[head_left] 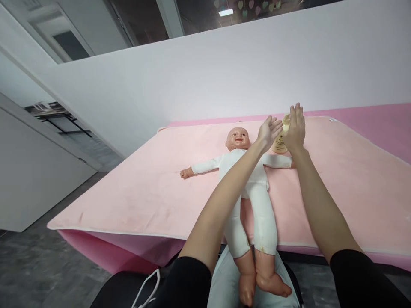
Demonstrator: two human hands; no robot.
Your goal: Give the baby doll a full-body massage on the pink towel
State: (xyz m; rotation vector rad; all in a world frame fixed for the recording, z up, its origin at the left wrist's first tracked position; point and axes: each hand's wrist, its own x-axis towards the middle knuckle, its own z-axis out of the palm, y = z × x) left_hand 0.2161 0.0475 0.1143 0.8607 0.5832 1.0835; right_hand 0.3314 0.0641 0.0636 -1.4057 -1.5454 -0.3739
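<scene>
A baby doll with a white cloth body lies on its back, its head at the far side and its bare feet at the near edge. Past its head and to the right, my left hand is raised with the palm turned up and the fingers stretched out. My right hand is held upright beside it, fingers straight and close together. Between and behind the two hands stands a pale yellow bottle, its upper part mostly covered by my right hand. Whether either hand touches the bottle I cannot tell. Neither appears to grip anything.
A pale pink blanket covers the table, over a darker pink cloth. A white wall rises along the far edge. At the lower left are a black chair and a white cord.
</scene>
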